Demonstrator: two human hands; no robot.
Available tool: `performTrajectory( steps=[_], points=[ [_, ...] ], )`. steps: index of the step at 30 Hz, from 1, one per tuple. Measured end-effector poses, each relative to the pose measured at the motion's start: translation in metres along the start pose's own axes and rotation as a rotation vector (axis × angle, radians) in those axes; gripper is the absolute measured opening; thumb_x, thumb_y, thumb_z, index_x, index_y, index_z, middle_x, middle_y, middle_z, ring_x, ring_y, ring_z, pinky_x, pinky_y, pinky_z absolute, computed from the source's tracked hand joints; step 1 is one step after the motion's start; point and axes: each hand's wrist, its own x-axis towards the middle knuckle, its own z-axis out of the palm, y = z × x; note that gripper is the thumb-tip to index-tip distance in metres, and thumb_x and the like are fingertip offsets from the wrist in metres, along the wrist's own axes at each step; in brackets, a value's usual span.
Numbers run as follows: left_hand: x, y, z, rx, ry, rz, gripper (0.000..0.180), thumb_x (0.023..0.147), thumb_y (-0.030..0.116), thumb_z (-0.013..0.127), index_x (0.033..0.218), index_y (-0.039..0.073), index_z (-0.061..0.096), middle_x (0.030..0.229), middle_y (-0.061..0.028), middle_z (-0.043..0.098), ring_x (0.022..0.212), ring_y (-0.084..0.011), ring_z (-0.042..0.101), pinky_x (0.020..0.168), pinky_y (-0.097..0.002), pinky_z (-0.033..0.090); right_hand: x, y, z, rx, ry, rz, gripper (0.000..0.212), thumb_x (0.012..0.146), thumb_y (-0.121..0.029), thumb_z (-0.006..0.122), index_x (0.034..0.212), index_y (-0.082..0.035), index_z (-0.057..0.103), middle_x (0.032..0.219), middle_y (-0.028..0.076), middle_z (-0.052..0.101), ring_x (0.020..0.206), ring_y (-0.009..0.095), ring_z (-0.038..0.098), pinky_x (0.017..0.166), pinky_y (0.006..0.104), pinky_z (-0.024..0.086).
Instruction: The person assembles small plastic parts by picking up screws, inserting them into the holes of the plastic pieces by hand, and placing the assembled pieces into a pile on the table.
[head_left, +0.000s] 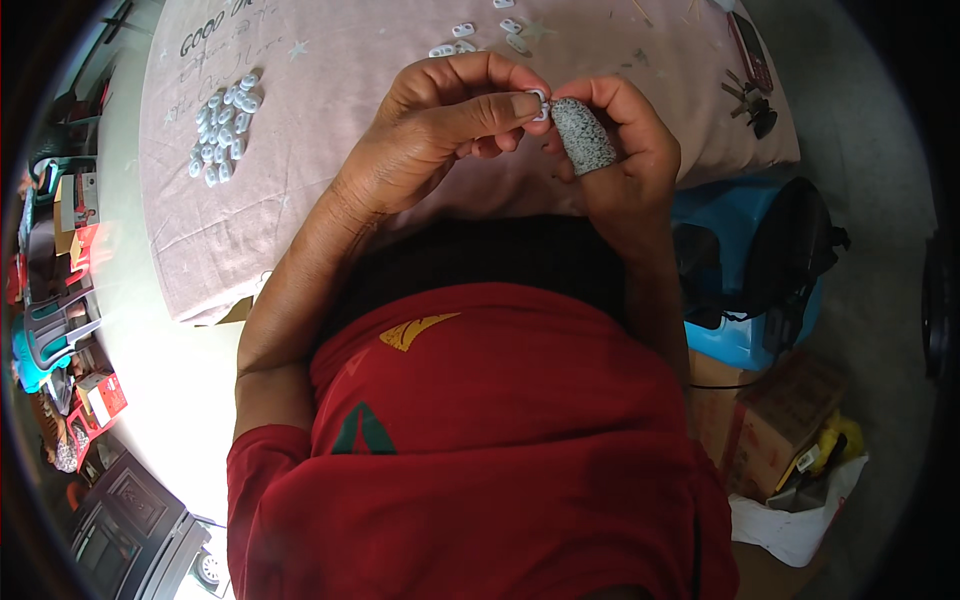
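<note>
I pinch a small white plastic piece [538,103] between the thumb and forefinger of my left hand [440,130], closed tight on it above the pink cloth [330,130], and my right hand [625,150] meets it from the other side, its speckled grey finger cot [583,135] pressed against the piece, fingers curled narrow around it. Beyond the piece on the cloth lie a few loose white pieces [480,38]; far to its left sits a heap of white pieces [224,128]. At the cloth's right edge rest a bunch of keys [750,102] and a dark phone [750,50]. Nearer me, right of the piece and below the cloth, stand a blue container [740,260] and a cardboard box [770,420]; my red shirt [480,450] hides what lies beneath my hands
</note>
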Motion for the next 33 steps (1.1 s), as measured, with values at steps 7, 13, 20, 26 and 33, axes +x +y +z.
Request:
performTrajectory(
  steps=[7, 13, 20, 26, 33],
  points=[
    [0.000, -0.002, -0.002, -0.057, 0.002, -0.029, 0.019, 0.089, 0.013, 0.066, 0.104, 0.001, 0.065, 0.083, -0.0051, 0.069, 0.068, -0.0035, 0.060, 0.057, -0.0137, 0.044, 0.000, -0.001, 0.001, 0.016, 0.006, 0.019, 0.013, 0.091, -0.002, 0.055, 0.103, 0.000, 0.059, 0.082, 0.004, 0.063, 0.070, 0.006, 0.056, 0.058, 0.0189, 0.046],
    [0.000, -0.003, -0.003, -0.058, -0.009, -0.038, 0.020, 0.090, 0.013, 0.065, 0.105, 0.001, 0.065, 0.083, -0.0053, 0.069, 0.068, -0.0037, 0.061, 0.057, -0.0129, 0.044, -0.001, 0.001, 0.003, 0.025, 0.006, 0.012, 0.013, 0.090, -0.003, 0.055, 0.102, 0.000, 0.059, 0.080, 0.004, 0.061, 0.064, 0.006, 0.053, 0.057, 0.0189, 0.045],
    [-0.002, -0.002, 0.000, -0.022, 0.017, -0.011, 0.018, 0.089, 0.012, 0.066, 0.104, 0.001, 0.066, 0.082, -0.0046, 0.069, 0.068, -0.0040, 0.060, 0.059, -0.0154, 0.045, -0.002, 0.001, 0.003, 0.014, 0.011, 0.014, 0.013, 0.090, -0.003, 0.057, 0.103, 0.001, 0.059, 0.080, 0.004, 0.062, 0.065, 0.007, 0.054, 0.057, 0.0194, 0.046],
    [-0.006, -0.002, 0.002, 0.070, 0.061, 0.065, 0.015, 0.088, 0.010, 0.067, 0.100, 0.001, 0.068, 0.081, -0.0038, 0.069, 0.067, -0.0039, 0.058, 0.060, -0.0168, 0.045, -0.003, 0.001, 0.003, -0.169, 0.045, -0.078, 0.013, 0.089, -0.001, 0.059, 0.102, 0.001, 0.060, 0.082, 0.003, 0.064, 0.068, 0.007, 0.058, 0.061, 0.0200, 0.048],
    [-0.013, 0.006, 0.009, 0.122, 0.085, 0.145, 0.011, 0.086, 0.001, 0.067, 0.097, -0.002, 0.069, 0.081, -0.0043, 0.069, 0.069, -0.0051, 0.058, 0.062, -0.0177, 0.047, -0.004, -0.004, 0.003, -0.401, 0.056, -0.240, 0.011, 0.085, 0.002, 0.062, 0.096, 0.002, 0.062, 0.082, 0.004, 0.066, 0.074, 0.008, 0.062, 0.067, 0.0212, 0.050]
  ],
)
